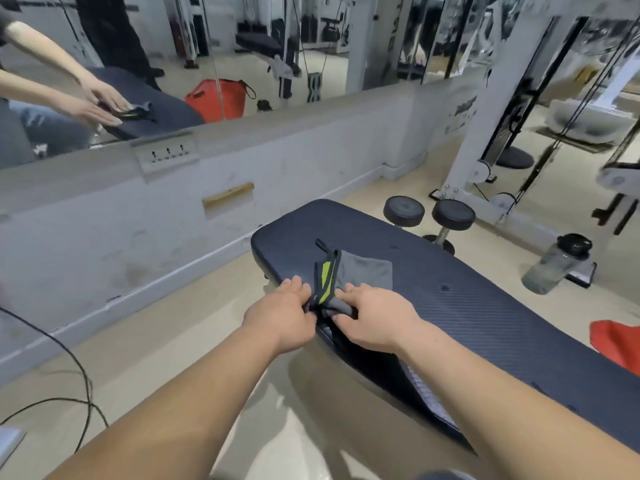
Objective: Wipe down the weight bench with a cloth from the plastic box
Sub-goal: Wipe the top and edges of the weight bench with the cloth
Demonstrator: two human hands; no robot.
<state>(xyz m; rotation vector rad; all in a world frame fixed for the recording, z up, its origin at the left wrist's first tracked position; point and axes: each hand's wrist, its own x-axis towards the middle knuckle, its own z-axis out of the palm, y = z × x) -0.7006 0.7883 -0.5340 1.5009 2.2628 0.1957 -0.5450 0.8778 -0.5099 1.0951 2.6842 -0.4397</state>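
Note:
A dark blue padded weight bench [467, 306] runs from the centre toward the lower right. On its near left edge lies a grey cloth [363, 271] with a black and lime-green trim and a small loop. My left hand [284, 313] pinches the cloth's near end at the trim. My right hand [374, 320] grips the bunched grey part beside it. Both hands sit at the bench's edge, close together. A red edge [616, 344] shows past the bench at the right; I cannot tell if it is the plastic box.
A low white wall [138, 220] with a mirror above it runs along the left. Two dumbbells [429, 216] and a clear water bottle [554, 265] stand on the floor beyond the bench. A white cable machine [491, 133] rises at the right. A black cable [69, 375] loops on the floor.

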